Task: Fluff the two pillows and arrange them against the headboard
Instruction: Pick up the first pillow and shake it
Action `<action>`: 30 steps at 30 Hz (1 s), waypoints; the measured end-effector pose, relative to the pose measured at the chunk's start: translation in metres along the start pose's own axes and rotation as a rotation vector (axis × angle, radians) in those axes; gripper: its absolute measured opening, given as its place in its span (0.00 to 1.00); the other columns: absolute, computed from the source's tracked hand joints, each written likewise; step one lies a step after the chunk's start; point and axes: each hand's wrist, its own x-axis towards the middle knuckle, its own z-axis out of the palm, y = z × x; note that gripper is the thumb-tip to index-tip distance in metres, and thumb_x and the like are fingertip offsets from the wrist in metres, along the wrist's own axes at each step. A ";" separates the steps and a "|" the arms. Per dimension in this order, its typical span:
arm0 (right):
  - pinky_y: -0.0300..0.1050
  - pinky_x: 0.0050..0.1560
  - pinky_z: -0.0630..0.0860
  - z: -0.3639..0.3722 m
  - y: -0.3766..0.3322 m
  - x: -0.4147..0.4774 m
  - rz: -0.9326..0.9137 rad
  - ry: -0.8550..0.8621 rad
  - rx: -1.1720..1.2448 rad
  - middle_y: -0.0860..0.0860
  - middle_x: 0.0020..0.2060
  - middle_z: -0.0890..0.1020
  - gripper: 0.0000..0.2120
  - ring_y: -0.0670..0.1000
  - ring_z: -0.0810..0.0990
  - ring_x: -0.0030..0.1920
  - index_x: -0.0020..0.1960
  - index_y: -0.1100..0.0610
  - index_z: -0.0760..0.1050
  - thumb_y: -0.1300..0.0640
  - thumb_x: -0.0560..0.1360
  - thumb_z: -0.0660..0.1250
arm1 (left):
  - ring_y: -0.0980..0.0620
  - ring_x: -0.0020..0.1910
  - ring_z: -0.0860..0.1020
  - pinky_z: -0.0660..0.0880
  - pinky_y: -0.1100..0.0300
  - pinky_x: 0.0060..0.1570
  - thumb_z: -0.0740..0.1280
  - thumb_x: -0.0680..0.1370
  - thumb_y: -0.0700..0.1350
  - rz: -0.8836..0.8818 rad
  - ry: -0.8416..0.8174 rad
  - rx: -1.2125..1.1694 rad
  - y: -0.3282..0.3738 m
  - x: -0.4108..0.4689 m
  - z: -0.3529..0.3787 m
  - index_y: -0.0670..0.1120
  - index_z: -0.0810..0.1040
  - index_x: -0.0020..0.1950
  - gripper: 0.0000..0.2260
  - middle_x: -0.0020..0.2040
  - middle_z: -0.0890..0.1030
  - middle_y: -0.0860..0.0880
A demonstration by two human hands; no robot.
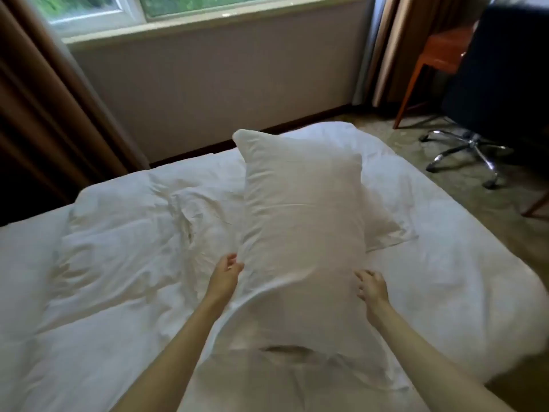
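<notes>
Our left hand (227, 270) presses its loosely curled fingers against one side of the near pillow (300, 233), and our right hand (371, 285) rests spread, fingers apart, on the opposite side (neither truly clenches). The pillow stands on end on the rumpled white duvet (118, 263). Just behind it lies the second pillow (383, 179), and beyond that the window (208, 4).

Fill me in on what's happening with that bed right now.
A person is working a white pillow over the bed. The left hand and the right hand press its two long sides, fingers spread rather than closed around it. A second pillow lies flat behind it on the rumpled white duvet. No headboard is in view, so neither pillow is placed yet.
</notes>
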 end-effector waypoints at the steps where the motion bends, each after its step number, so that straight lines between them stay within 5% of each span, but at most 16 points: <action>1: 0.51 0.46 0.72 -0.001 -0.002 0.013 0.005 0.025 -0.016 0.57 0.49 0.76 0.13 0.54 0.73 0.45 0.58 0.63 0.70 0.59 0.75 0.64 | 0.51 0.58 0.71 0.68 0.57 0.56 0.61 0.80 0.46 -0.001 0.016 0.012 0.002 0.015 0.007 0.45 0.66 0.70 0.19 0.66 0.71 0.46; 4: 0.54 0.58 0.72 -0.001 -0.009 0.041 0.039 0.024 -0.017 0.60 0.62 0.74 0.22 0.57 0.74 0.56 0.66 0.63 0.66 0.55 0.76 0.64 | 0.45 0.68 0.68 0.67 0.49 0.68 0.63 0.78 0.48 -0.045 0.034 0.042 0.001 0.046 0.016 0.45 0.61 0.73 0.25 0.72 0.64 0.43; 8: 0.58 0.64 0.72 0.018 -0.012 0.080 0.063 -0.091 0.038 0.59 0.66 0.73 0.28 0.59 0.74 0.63 0.72 0.62 0.61 0.49 0.78 0.62 | 0.42 0.71 0.64 0.63 0.46 0.70 0.64 0.78 0.54 -0.146 0.014 0.026 -0.016 0.088 0.033 0.46 0.56 0.76 0.31 0.75 0.60 0.42; 10: 0.53 0.66 0.70 0.025 -0.009 0.092 0.042 -0.119 0.040 0.58 0.69 0.71 0.29 0.57 0.74 0.64 0.74 0.61 0.58 0.47 0.78 0.60 | 0.44 0.70 0.66 0.65 0.54 0.66 0.62 0.78 0.55 -0.169 0.021 -0.031 -0.024 0.106 0.040 0.44 0.57 0.75 0.30 0.73 0.64 0.43; 13: 0.45 0.65 0.66 0.029 -0.001 0.100 0.032 -0.117 0.008 0.55 0.72 0.67 0.33 0.55 0.69 0.69 0.76 0.59 0.54 0.44 0.78 0.59 | 0.48 0.63 0.74 0.69 0.67 0.53 0.58 0.79 0.58 -0.146 -0.017 -0.137 -0.021 0.126 0.052 0.46 0.72 0.66 0.22 0.61 0.78 0.48; 16: 0.50 0.72 0.61 0.031 0.010 0.107 0.047 -0.112 -0.062 0.54 0.74 0.64 0.36 0.56 0.65 0.72 0.77 0.56 0.52 0.37 0.76 0.56 | 0.50 0.60 0.75 0.70 0.60 0.58 0.56 0.78 0.63 -0.142 -0.002 -0.151 -0.018 0.140 0.058 0.47 0.74 0.66 0.26 0.62 0.78 0.48; 19: 0.58 0.73 0.60 0.033 0.014 0.114 0.073 -0.111 -0.114 0.55 0.74 0.65 0.39 0.57 0.66 0.72 0.76 0.55 0.55 0.32 0.74 0.54 | 0.45 0.63 0.74 0.69 0.53 0.62 0.55 0.76 0.67 -0.242 0.006 -0.129 -0.021 0.152 0.060 0.46 0.73 0.68 0.31 0.65 0.76 0.44; 22: 0.57 0.72 0.63 0.031 0.013 0.117 0.074 -0.168 -0.108 0.54 0.71 0.71 0.40 0.56 0.70 0.69 0.74 0.55 0.63 0.30 0.71 0.52 | 0.47 0.53 0.78 0.73 0.53 0.56 0.57 0.74 0.67 -0.328 0.000 -0.195 -0.018 0.152 0.063 0.45 0.77 0.62 0.30 0.56 0.80 0.45; 27: 0.49 0.64 0.70 0.032 0.008 0.111 0.063 -0.154 0.055 0.54 0.62 0.78 0.27 0.52 0.77 0.58 0.67 0.57 0.73 0.40 0.78 0.53 | 0.43 0.58 0.78 0.74 0.48 0.62 0.59 0.77 0.62 -0.328 0.027 -0.294 -0.014 0.143 0.068 0.40 0.76 0.63 0.28 0.58 0.80 0.41; 30: 0.52 0.64 0.73 0.031 0.002 0.098 0.115 -0.148 0.211 0.55 0.58 0.81 0.25 0.55 0.79 0.58 0.65 0.57 0.75 0.41 0.78 0.55 | 0.42 0.58 0.78 0.74 0.50 0.60 0.60 0.79 0.57 -0.303 0.138 -0.299 -0.005 0.128 0.074 0.35 0.76 0.62 0.26 0.58 0.80 0.38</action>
